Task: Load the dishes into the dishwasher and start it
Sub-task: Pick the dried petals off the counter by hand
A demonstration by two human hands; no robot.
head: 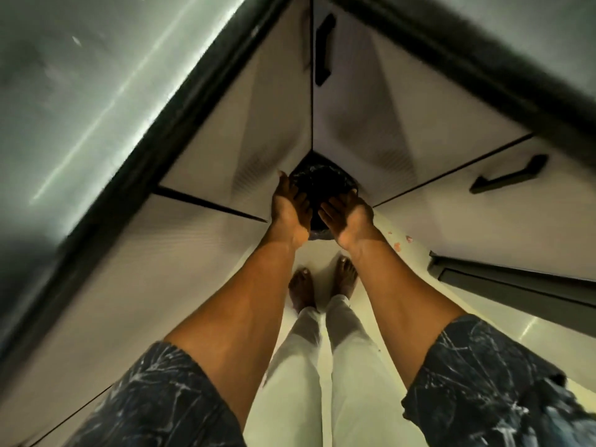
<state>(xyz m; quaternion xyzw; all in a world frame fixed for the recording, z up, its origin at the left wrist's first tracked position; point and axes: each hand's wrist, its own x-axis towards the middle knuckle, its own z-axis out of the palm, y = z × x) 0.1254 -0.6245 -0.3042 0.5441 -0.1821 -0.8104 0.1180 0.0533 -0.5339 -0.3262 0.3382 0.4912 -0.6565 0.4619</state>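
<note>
I am looking straight down into a corner of pale cabinets. My left hand and my right hand are held side by side over a round black bin lined with a dark bag, which stands on the floor in the corner. Both palms face inward, the fingers are loosely extended, and nothing shows in either hand. No dishes are in view, and I cannot make out a dishwasher for certain.
A dark worktop edge runs along the left and another along the right. The cabinet doors carry black handles. A dark grey panel juts out low on the right. My bare feet stand on the pale floor.
</note>
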